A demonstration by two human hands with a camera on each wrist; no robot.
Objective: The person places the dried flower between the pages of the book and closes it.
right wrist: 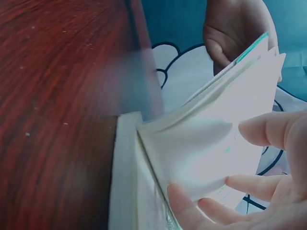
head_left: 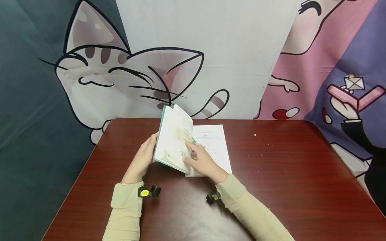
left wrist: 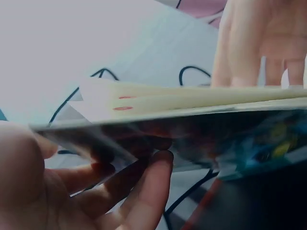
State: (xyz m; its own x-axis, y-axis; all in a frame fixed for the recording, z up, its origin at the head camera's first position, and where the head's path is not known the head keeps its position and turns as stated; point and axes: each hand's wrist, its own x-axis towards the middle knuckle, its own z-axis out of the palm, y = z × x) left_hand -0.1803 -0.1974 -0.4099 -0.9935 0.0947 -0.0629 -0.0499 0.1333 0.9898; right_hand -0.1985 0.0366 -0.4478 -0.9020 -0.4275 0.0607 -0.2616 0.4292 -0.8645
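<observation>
An open book (head_left: 175,139) with a turquoise cover edge and pale illustrated pages stands partly raised over the table. Its right-hand part (head_left: 212,137) lies flat, showing printed text. My left hand (head_left: 144,157) holds the raised cover at its left edge. In the left wrist view, the fingers (left wrist: 160,182) bend against the dark, glossy outside of the cover. My right hand (head_left: 203,160) touches the face of the raised pages near the fold. The right wrist view shows its thumb and fingertips spread on the white page (right wrist: 201,148), with no page visibly pinched.
The brown wooden table (head_left: 286,174) carries small pale crumbs (head_left: 255,135) to the right of the book. Behind its far edge hangs a cloth backdrop (head_left: 235,50) with cartoon cats. Both wrists wear black camera straps (head_left: 147,191).
</observation>
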